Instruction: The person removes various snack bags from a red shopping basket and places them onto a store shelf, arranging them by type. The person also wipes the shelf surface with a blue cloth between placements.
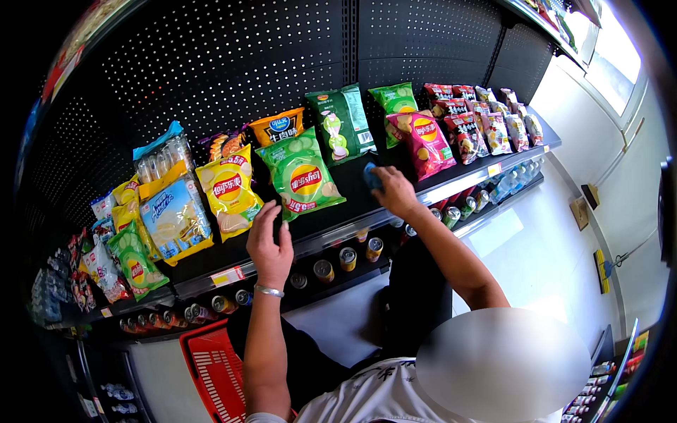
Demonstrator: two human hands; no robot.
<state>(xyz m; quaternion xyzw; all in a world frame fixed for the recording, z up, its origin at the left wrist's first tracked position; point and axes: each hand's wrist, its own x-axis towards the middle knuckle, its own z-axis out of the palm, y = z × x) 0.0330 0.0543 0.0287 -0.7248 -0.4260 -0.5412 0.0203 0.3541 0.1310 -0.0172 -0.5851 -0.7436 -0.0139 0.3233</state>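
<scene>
My right hand [395,191] presses a crumpled blue cloth [372,177] onto a bare stretch of the black shelf [351,172]. Just right of it leans a pink Lay's chip bag [424,141]; behind it stands a dark green snack bag [342,124]. My left hand [270,240], with a silver bracelet [269,291] on its wrist, is held at the shelf's front edge, fingers apart and nothing in it. Its fingertips are by the lower left corner of a green Lay's bag [300,172]; whether they touch it I cannot tell. A yellow Lay's bag [227,190] lies left of that hand.
Small snack packs [468,137] fill the shelf's right end. A large blue-and-yellow pack [177,217] and more bags stand leftward. Drink cans [347,259] line the shelf below. A red shopping basket [214,365] is on the floor beside my leg. Perforated black panel [222,63] backs the shelf.
</scene>
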